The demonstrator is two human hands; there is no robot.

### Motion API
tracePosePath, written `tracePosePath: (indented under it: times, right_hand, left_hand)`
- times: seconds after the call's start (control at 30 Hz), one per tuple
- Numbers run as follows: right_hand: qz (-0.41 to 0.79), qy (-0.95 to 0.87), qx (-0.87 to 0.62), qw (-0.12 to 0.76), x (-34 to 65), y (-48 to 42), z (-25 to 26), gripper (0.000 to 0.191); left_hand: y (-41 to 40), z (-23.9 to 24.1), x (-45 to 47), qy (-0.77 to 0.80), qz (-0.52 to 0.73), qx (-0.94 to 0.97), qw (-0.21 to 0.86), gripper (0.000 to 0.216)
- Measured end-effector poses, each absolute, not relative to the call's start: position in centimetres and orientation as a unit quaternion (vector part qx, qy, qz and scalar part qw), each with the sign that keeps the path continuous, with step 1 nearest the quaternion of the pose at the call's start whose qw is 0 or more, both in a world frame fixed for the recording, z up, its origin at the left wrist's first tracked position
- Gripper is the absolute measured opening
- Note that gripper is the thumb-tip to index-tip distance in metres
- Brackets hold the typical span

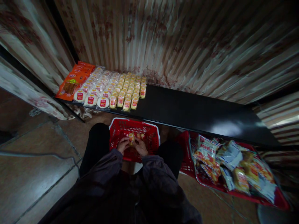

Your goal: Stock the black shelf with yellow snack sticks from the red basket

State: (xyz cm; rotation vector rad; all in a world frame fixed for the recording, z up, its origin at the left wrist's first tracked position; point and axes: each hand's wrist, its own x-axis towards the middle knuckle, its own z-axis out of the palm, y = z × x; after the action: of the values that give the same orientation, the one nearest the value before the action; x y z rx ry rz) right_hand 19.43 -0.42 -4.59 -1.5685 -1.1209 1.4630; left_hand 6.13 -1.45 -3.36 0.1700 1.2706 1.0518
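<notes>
2 small yellow packets (131, 137) held side by side just above the near red basket (149, 132), long axes toward 12 o'clock. Left hand (123, 145) at 7 o'clock of them, right hand (141, 147) at 5 o'clock, equally near, fingers of each pinched narrow on 1 packet. Anything else in that basket hidden beneath the hands. At 12 o'clock on the black surface (198, 113), rows of like packets (130, 90), round packs (91, 99) and orange packs (73, 81) further toward 10. At 3 o'clock, a second red basket (277, 199) heaped with mixed snack bags (233, 168).
</notes>
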Motion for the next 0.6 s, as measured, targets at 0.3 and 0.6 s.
tracePosePath:
  times: [0.3, 0.6]
  right_hand:
    - [0.478, -0.477, -0.645, 0.358, 19.3, -0.5, -3.2, 0.041]
    - [0.396, -0.568, -0.626, 0.360, 19.0, -0.8, 0.2, 0.034]
  left_hand:
    - [-1.0, -2.2, 6.6, 0.552, 0.501, 0.087, 0.660, 0.030]
    - [-0.3, 0.2, 7.1, 0.543, 0.556, 0.194, 0.598, 0.023]
